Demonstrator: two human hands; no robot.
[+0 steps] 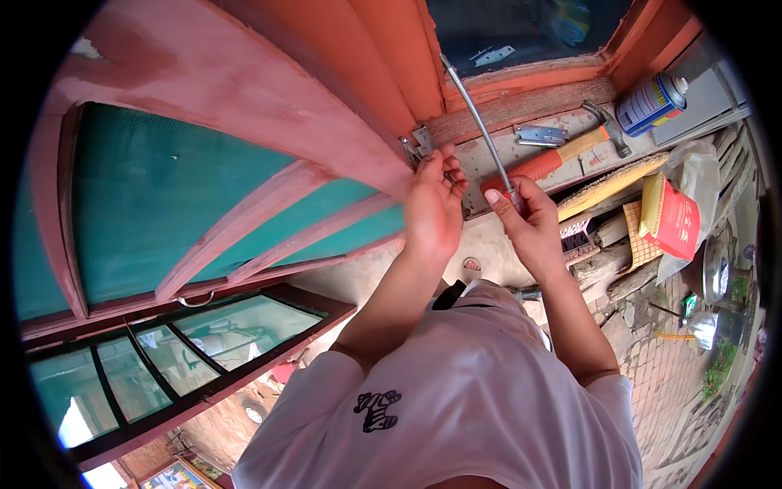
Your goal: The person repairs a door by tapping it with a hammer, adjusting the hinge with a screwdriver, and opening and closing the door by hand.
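Note:
My right hand (529,224) is closed around the red handle of a screwdriver (479,118). Its long metal shaft points up and away, with the tip in front of the dark window pane. My left hand (436,204) is at the edge of the pink wooden screen door (244,85), palm turned up and fingers curled together. Close to its fingertips sits a metal hinge (422,140) at the gap between door and orange frame (391,61). Whatever those fingers pinch is too small or hidden to make out.
On the sill lie a hammer (582,147) with a red grip, loose metal hinges (542,134) and a blue spray can (652,104). A red and yellow box (672,216) rests on stacked wood at the right. A glazed door leaf (195,350) stands at lower left.

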